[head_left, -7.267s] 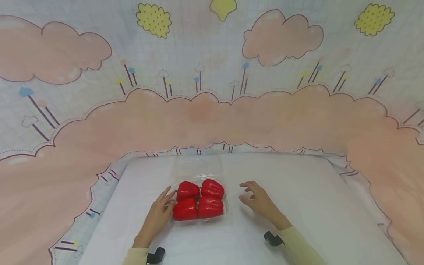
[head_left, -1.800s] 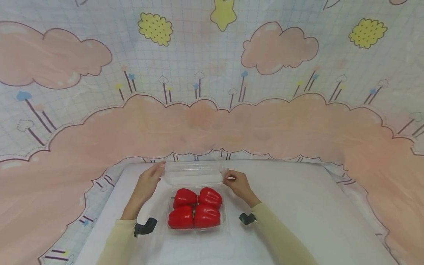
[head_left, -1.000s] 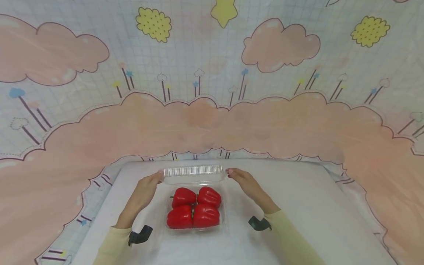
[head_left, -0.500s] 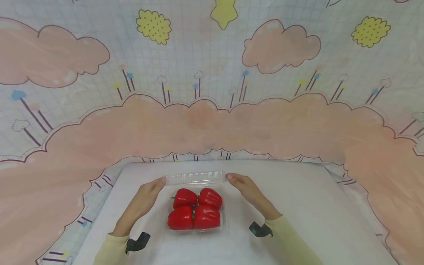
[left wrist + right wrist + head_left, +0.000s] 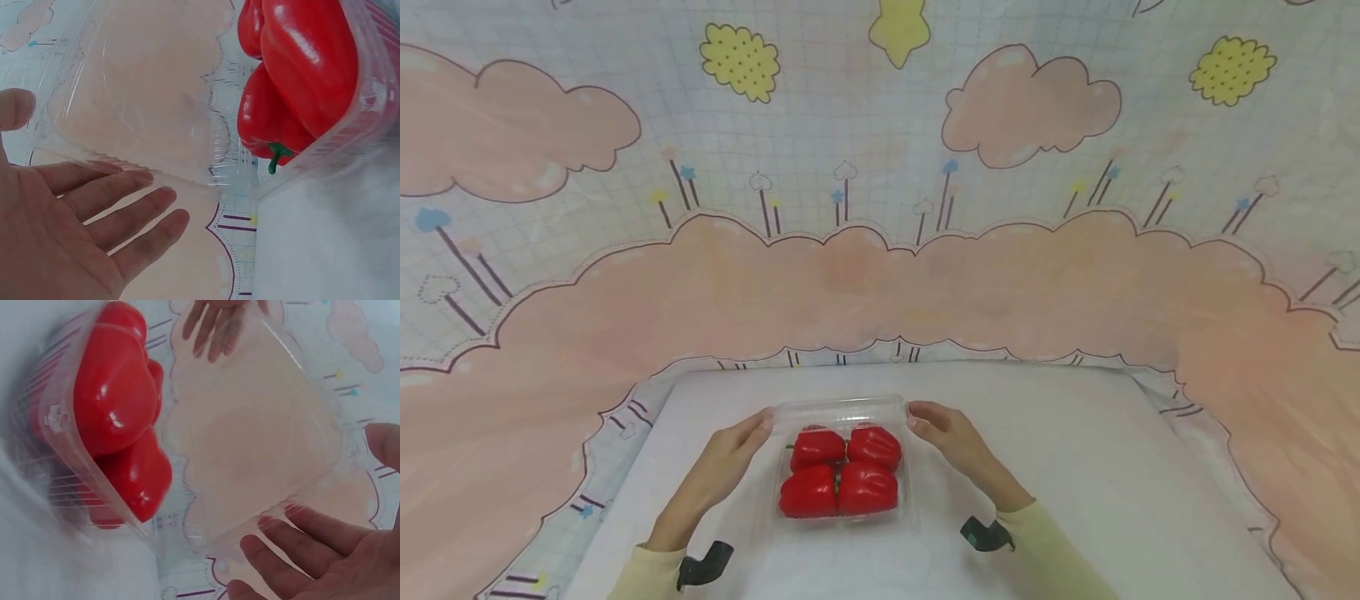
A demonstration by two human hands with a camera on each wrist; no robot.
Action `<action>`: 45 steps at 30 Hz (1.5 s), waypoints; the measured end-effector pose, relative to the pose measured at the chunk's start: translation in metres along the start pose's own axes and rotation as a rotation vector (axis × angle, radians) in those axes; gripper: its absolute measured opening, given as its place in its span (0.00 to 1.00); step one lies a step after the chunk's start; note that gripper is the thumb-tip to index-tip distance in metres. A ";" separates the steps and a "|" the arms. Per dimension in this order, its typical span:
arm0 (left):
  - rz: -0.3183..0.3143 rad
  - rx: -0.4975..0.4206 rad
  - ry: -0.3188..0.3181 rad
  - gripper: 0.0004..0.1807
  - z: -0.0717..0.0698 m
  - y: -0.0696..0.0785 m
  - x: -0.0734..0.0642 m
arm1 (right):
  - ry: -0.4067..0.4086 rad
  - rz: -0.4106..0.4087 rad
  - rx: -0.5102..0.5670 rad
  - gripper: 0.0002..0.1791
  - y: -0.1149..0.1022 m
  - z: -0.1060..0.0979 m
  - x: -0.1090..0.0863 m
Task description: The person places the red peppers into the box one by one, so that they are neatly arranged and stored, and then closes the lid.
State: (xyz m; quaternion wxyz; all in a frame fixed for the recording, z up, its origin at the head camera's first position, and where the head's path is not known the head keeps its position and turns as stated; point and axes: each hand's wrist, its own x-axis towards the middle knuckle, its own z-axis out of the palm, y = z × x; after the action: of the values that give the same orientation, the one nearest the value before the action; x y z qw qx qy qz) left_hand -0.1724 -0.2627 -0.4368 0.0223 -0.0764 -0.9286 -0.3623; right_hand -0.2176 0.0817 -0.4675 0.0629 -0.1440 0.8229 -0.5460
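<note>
Several red bell peppers (image 5: 868, 489) sit packed in a clear plastic clamshell box (image 5: 841, 522) on the table. Its hinged lid (image 5: 842, 411) stands raised along the far side, tilted over the back peppers. My left hand (image 5: 735, 447) is at the lid's left edge. In the left wrist view its fingers (image 5: 134, 219) extend nearly straight along the lid's side, with the thumb apart at the lid's corner. My right hand (image 5: 953, 437) touches the right edge. The right wrist view shows loosely extended fingers (image 5: 306, 544) against the lid, thumb spread away.
A white cloth-covered table (image 5: 1075, 467) extends around the box. Behind and beside it hangs a patterned curtain (image 5: 880, 283) with clouds and stars. Dark camera mounts (image 5: 705, 567) are worn on both wrists, below beige sleeves (image 5: 1048, 550).
Both hands moved from beside the box to the lid's two sides. The lid, earlier laid back, has swung up and forward, now overlapping the back peppers. The peppers stay put in the box.
</note>
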 end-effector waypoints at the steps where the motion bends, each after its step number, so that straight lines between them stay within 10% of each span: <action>1: -0.003 -0.011 -0.010 0.32 0.001 -0.002 0.000 | -0.005 -0.005 0.000 0.27 0.001 0.000 0.000; 9: -0.032 -0.077 -0.101 0.35 0.005 -0.012 -0.002 | -0.046 -0.002 0.029 0.29 0.011 -0.002 -0.001; 45: -0.097 -0.092 -0.130 0.44 0.030 -0.036 -0.008 | -0.003 -0.006 -0.057 0.37 0.041 0.032 -0.018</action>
State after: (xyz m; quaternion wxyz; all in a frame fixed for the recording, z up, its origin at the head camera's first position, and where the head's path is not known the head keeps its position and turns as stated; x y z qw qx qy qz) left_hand -0.1694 -0.2696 -0.4834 -0.0591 -0.0558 -0.9131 -0.3997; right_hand -0.1991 0.0737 -0.5192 0.0583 -0.1492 0.8377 -0.5221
